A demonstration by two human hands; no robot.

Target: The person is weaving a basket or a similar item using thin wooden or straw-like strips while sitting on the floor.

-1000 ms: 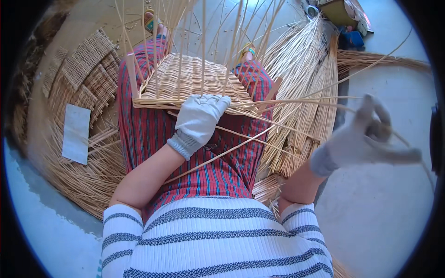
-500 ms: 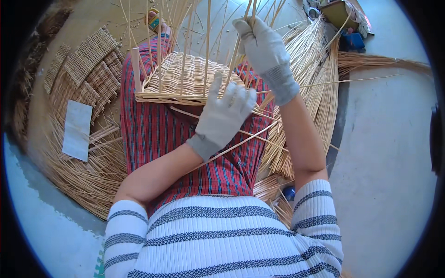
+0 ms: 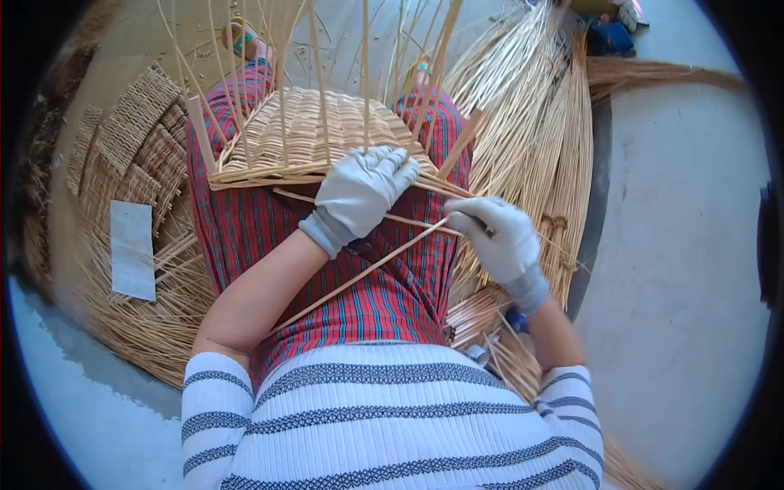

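Note:
A half-woven wicker basket base (image 3: pixel 302 135) rests on my lap, over red checked trousers, with several upright stakes (image 3: pixel 365 73) rising from its rim. My left hand (image 3: pixel 359 192), in a grey glove, presses on the near edge of the weave. My right hand (image 3: pixel 498 237), also gloved, grips a long thin cane (image 3: pixel 367 273) that runs diagonally across my lap toward the lower left.
A big bundle of loose straw-coloured canes (image 3: pixel 539 139) lies on the floor to my right. Woven mats (image 3: pixel 131 131) and a white paper sheet (image 3: pixel 132 249) lie to my left on a round wicker piece. Grey concrete floor (image 3: pixel 678 245) spreads at right.
My right hand came down from the upright stakes to the basket's near right edge and now holds a cane. My left hand settled flat on the rim.

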